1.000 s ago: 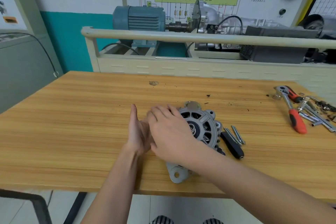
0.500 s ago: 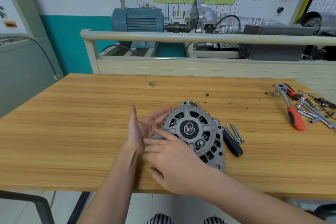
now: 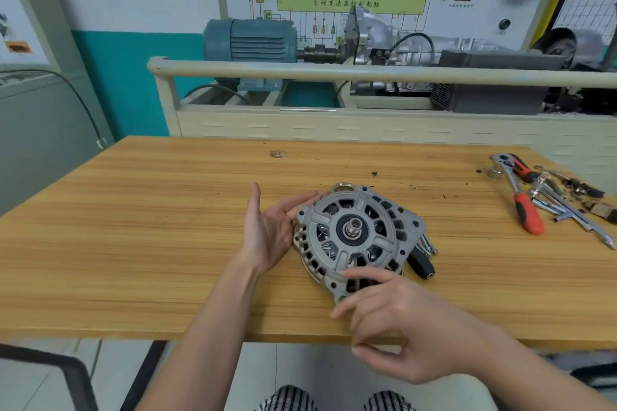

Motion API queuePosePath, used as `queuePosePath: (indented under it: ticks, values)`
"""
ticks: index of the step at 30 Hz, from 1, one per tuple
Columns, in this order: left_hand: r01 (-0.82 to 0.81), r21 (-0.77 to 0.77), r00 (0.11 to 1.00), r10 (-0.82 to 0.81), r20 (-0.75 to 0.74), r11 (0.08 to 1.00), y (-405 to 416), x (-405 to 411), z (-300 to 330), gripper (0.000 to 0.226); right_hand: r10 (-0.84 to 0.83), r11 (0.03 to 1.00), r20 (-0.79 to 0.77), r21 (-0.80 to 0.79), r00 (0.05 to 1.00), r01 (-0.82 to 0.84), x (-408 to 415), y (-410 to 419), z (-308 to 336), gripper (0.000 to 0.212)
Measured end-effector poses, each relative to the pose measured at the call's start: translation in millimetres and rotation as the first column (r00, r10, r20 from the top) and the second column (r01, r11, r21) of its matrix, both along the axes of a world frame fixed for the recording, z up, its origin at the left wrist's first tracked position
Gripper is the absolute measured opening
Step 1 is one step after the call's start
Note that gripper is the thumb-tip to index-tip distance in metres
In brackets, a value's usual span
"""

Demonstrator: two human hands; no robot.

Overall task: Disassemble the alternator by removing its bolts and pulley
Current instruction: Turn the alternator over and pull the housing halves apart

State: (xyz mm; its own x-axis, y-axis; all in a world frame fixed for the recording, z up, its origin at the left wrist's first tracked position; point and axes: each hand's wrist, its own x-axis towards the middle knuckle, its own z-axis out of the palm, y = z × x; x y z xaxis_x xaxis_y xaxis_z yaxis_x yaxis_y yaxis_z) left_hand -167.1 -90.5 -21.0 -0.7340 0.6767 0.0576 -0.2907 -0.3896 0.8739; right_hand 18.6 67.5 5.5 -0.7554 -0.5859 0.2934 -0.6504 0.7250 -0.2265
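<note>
The grey alternator [image 3: 354, 237] lies on the wooden table [image 3: 167, 243], its vented front housing tilted up toward me, with a bare shaft [image 3: 352, 230] at its centre. My left hand [image 3: 270, 230] is open, its palm and straight fingers resting against the alternator's left side. My right hand [image 3: 400, 320] hovers at the near rim with loosely curled fingers. Its index finger touches the housing edge and it holds nothing. Several long bolts [image 3: 427, 245] lie just right of the alternator.
A black cylindrical handle [image 3: 422, 265] lies beside the bolts. A red-handled ratchet [image 3: 521, 200] and other chrome tools [image 3: 567, 207] sit at the table's right end. A small washer [image 3: 277, 153] lies at the back. The table's front edge is close under my right hand.
The alternator has been turned so that its front face tilts toward me. My right hand slid off its top and drew back to the near rim. My left hand stayed at its left side.
</note>
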Motion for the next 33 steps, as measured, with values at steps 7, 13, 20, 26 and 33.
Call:
queuePosePath:
  ticks: [7,13,20,26,33]
  values:
    - [-0.137,-0.166,0.986,0.118,-0.118,0.977,11,8,11,0.077,-0.704,0.514,0.14,-0.575,0.696,0.636,-32,34,32,0.021]
    - [-0.245,-0.334,0.945,0.147,-0.292,0.91,27,0,30,0.053,-0.805,0.422,0.34,-0.25,0.487,0.871,-104,27,34,0.042]
    - [-0.402,-0.253,0.907,0.346,-0.24,0.88,43,-14,31,0.019,-0.875,0.372,0.194,-0.319,0.444,0.872,-131,11,42,0.033]
    - [-0.277,-0.624,0.949,0.108,-0.295,0.731,57,-29,36,0.04,-0.884,0.352,0.178,-0.356,0.432,0.866,-133,11,41,0.025]
    - [-0.323,-0.674,0.945,0.192,-0.263,0.665,63,-29,30,0.043,-0.948,0.3,0.078,-0.106,0.309,0.948,-122,11,40,0.059]
